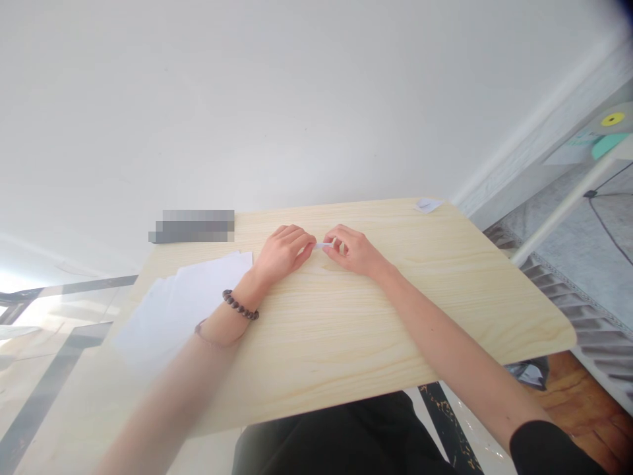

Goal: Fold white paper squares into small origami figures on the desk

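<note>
Between my two hands a small, narrow piece of white paper (324,245) is held just over the wooden table. My left hand (285,249) pinches its left end between thumb and fingers, and the fingertips hide that end. At the other end, my right hand (353,249) grips the paper with thumb and forefinger, the other fingers curled. Only a short strip shows in the gap, so its full shape cannot be made out. A dark beaded bracelet (240,307) circles my left wrist.
White paper sheets (198,284) lie overlapping at the table's left. A small folded white paper (428,205) rests at the far right corner. A blurred-out grey patch (195,227) covers the back left corner. The light wooden table (445,277) meets a white wall (297,99) behind.
</note>
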Tool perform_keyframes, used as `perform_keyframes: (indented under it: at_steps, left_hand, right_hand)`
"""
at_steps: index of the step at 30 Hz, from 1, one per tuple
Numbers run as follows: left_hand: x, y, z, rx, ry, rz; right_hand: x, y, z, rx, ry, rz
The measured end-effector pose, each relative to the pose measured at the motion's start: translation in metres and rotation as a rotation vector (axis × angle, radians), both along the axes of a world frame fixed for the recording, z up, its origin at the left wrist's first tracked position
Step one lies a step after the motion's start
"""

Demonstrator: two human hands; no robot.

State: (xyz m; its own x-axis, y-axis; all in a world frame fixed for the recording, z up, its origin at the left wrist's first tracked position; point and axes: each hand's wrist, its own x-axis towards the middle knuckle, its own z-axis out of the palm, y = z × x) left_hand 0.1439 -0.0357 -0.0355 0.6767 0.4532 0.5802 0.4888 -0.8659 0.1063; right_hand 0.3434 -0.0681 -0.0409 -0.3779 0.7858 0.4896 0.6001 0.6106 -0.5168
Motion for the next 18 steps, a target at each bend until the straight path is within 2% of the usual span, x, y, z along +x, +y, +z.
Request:
perform_keyframes:
  at_steps: [5, 11, 18]
  left_hand:
    - [-0.001, 0.001, -0.001, -0.007, 0.018, -0.007]
    - [-0.002, 0.001, 0.0, -0.007, 0.019, 0.017]
    - [-0.006, 0.002, 0.001, -0.052, -0.014, 0.091]
  right_hand:
    - [-0.001, 0.001, 0.0, 0.004, -0.02, 0.02]
    - [0.008, 0.003, 0.002, -0.037, -0.086, -0.034]
    - [0.012, 0.005, -0.001, -0.064, -0.041, -0.057]
